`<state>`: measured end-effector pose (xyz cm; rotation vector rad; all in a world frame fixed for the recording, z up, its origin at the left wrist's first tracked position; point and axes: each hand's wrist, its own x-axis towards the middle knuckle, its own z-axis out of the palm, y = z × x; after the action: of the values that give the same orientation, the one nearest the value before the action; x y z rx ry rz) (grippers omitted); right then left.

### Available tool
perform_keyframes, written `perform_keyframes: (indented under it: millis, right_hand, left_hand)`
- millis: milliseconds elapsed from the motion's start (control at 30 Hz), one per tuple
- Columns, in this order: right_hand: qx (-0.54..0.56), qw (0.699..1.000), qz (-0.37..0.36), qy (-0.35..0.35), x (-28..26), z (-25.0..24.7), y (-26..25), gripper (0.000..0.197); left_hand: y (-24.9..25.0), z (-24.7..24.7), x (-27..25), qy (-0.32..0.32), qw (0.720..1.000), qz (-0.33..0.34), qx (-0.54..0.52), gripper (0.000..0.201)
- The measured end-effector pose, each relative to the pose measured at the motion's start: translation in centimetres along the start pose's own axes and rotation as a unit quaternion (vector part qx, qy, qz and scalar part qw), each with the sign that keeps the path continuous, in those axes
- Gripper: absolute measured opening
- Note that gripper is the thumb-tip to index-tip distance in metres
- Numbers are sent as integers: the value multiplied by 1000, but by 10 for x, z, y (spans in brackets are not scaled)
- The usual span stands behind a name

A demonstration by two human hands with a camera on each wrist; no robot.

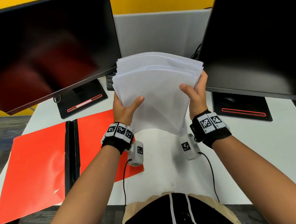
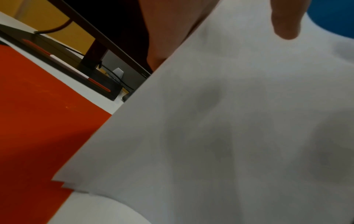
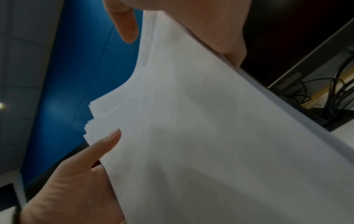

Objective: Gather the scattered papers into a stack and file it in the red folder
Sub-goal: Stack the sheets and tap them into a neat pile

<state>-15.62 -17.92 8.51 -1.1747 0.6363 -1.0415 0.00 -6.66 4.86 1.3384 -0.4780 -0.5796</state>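
A stack of white papers (image 1: 157, 87) is held upright above the desk, its top edges fanned and uneven. My left hand (image 1: 126, 107) grips the stack's left edge, thumb on the front sheet. My right hand (image 1: 195, 95) grips the right edge, thumb on the front too. The stack (image 2: 229, 128) fills the left wrist view, with stepped lower corners above the folder. In the right wrist view the stack (image 3: 210, 136) shows between both hands. The red folder (image 1: 34, 167) lies open flat on the desk at the left, with a black spine down its middle.
Two dark monitors (image 1: 48, 48) (image 1: 253, 41) stand at the back left and back right on black bases. A white desk (image 1: 250, 149) stretches under my arms. Cables run behind the right monitor (image 3: 337, 91). A grey partition (image 1: 159, 31) stands between the screens.
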Motion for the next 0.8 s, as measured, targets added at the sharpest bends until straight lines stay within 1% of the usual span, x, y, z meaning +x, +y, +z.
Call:
perform_keyframes:
  millis: [67, 133, 200, 267, 333, 400, 467, 533, 633, 733, 800]
  right_hand:
    - [17, 1000, -7, 17, 0, 3, -2, 72]
    - [21, 998, -10, 52, 3, 7, -9, 57]
    - [15, 995, 4, 95, 10, 11, -16, 45]
    - [-9, 991, 23, 135, 18, 15, -20, 43]
    - [-25, 986, 33, 163, 25, 17, -20, 42]
    - [-48, 982, 28, 182, 29, 18, -18, 33]
    - [-87, 977, 10, 194, 30, 18, -16, 24]
    - [-124, 971, -21, 203, 30, 17, -14, 19]
    - [-166, 964, -71, 195, 26, 16, -14, 20]
    - [-160, 969, -91, 165, 19, 17, -14, 24]
    - [-135, 976, -92, 141, 15, 17, -14, 31]
  left_hand:
    - [4, 1, -1, 12, 1000, 8, -5, 67]
    - [9, 1, -2, 24, 999, 25, -19, 62]
    - [17, 3, -3, 27, 998, 50, -31, 61]
    - [23, 4, 0, 33, 996, 69, -41, 63]
    - [31, 6, 5, 53, 994, 82, -49, 58]
    - [38, 9, 9, 87, 992, 88, -38, 49]
    - [44, 13, 12, 124, 988, 86, -37, 47]
    - [50, 19, 16, 154, 985, 69, -43, 48]
    - [56, 26, 20, 196, 980, 29, -20, 47]
    - [58, 27, 22, 208, 978, -6, -7, 39]
    - [59, 28, 22, 218, 976, 0, 6, 29]
